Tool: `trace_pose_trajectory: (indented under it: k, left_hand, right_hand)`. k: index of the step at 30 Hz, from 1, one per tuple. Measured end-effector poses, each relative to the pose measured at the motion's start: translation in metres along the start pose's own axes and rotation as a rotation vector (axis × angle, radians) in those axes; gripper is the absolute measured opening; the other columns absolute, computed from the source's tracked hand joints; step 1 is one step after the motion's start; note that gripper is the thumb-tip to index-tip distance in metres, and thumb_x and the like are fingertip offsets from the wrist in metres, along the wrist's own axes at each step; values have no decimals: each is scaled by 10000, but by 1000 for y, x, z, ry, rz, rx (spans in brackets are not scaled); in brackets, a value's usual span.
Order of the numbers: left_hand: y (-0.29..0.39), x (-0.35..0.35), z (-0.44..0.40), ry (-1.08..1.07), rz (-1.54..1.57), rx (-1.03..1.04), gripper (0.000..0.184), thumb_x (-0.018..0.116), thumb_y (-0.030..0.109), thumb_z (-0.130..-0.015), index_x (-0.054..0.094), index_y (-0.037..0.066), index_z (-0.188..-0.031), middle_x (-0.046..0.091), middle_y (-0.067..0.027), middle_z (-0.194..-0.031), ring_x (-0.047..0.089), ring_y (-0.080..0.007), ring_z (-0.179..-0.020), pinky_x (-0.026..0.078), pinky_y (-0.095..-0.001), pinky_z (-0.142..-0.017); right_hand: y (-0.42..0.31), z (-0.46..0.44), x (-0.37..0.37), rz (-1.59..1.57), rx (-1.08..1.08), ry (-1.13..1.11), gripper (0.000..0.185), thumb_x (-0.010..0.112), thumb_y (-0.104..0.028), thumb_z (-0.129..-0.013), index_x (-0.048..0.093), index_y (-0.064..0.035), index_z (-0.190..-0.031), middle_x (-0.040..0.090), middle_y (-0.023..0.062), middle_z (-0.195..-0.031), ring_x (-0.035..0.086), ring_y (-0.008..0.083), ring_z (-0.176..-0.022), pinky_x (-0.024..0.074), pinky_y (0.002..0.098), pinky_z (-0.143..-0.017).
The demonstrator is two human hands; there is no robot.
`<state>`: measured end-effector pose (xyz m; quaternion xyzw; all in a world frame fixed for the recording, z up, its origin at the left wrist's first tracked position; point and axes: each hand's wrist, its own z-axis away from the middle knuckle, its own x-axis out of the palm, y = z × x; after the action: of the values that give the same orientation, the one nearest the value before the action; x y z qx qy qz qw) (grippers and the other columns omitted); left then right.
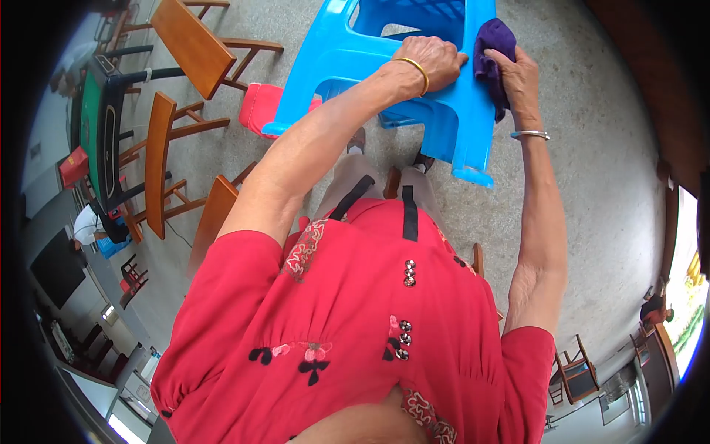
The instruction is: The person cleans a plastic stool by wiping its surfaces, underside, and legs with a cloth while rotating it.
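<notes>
A blue plastic stool (325, 52) lies tilted in front of me at the top of the view, its legs toward me. My left hand (431, 63), with a gold bangle at the wrist, grips the stool's edge with its fingers curled. On the stool's right side, my right hand (518, 78) holds a dark purple cloth (494, 44) against the blue plastic. A silver bangle sits on that wrist. The thumb lies over the cloth, and the other fingers are partly hidden behind it.
Wooden chairs (159, 159) stand at the left, near a green-topped table (90, 133). A red cloth-like item (260, 109) lies beside the stool's left leg. People are farther off at the left edge and far right. Another chair (577, 377) stands at lower right.
</notes>
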<state>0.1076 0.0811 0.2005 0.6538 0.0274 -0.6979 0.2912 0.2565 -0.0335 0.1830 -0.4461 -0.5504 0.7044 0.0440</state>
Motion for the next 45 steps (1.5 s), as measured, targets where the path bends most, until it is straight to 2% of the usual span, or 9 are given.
trace_pose_trajectory:
  k: [1,9,14,17,20,24,27,39,45]
  left_hand:
    - [-2,0,0,7,-23,31,468,427,371,-975,683,-8,-873,682,-234,-888,667,-391,-828,533,-475,-753]
    - [-15,-24,-5,2,-187,105,336,429,289,-973,675,62,-1006,680,-188,-907,665,-362,-888,536,-474,-785]
    - [-9,-23,-10,51,-257,82,275,438,191,-958,639,140,-1138,673,-167,-957,674,-349,-882,552,-483,-769]
    - [-4,-2,-9,60,-199,-1,296,411,224,-972,644,114,-1118,677,-176,-933,671,-369,-868,548,-491,-765]
    - [4,8,-22,64,-83,-151,357,384,279,-976,676,81,-1030,680,-199,-920,663,-403,-852,539,-501,-759]
    - [9,9,-24,46,-113,-102,343,383,254,-969,676,79,-1000,679,-200,-926,658,-405,-878,537,-501,-768]
    - [9,10,-20,61,-191,-19,325,377,237,-975,662,99,-1044,679,-180,-940,669,-379,-879,539,-500,-768]
    - [6,27,-26,71,-139,-37,288,382,169,-984,641,104,-1092,673,-166,-914,684,-342,-848,558,-456,-736]
    - [11,6,-17,38,-145,-34,288,376,171,-986,635,87,-1081,672,-172,-922,680,-355,-847,555,-464,-742]
  right_hand:
    - [-2,11,-15,-303,215,-55,246,730,-249,-812,660,-25,-886,644,39,-781,577,119,-662,448,276,-589]
    - [-15,125,-100,-924,540,125,269,677,-198,-854,628,-21,-1050,656,46,-913,643,126,-779,539,245,-724]
    - [-11,171,-103,-889,551,188,363,708,-292,-815,632,-32,-1057,660,43,-909,649,123,-775,545,256,-657]
    - [-20,183,-101,-890,604,149,355,706,-233,-849,622,-25,-1124,657,48,-1028,634,143,-918,507,288,-861]
    - [-29,190,-91,-840,475,291,310,733,-206,-833,667,-46,-1090,649,7,-935,632,115,-827,524,261,-747]
    - [-43,180,-83,-279,160,234,239,751,-186,-808,709,-36,-990,599,61,-1207,591,159,-1033,494,331,-844]
    - [-35,152,-66,572,-351,210,222,744,-228,-795,722,-71,-951,593,164,-1180,585,322,-1050,478,372,-878]
    - [13,94,-71,125,-77,15,210,625,-181,-900,633,22,-847,544,132,-675,515,178,-602,420,320,-595]
    - [28,86,-70,-63,22,81,128,663,-149,-883,670,-25,-850,584,27,-656,479,86,-554,410,258,-514]
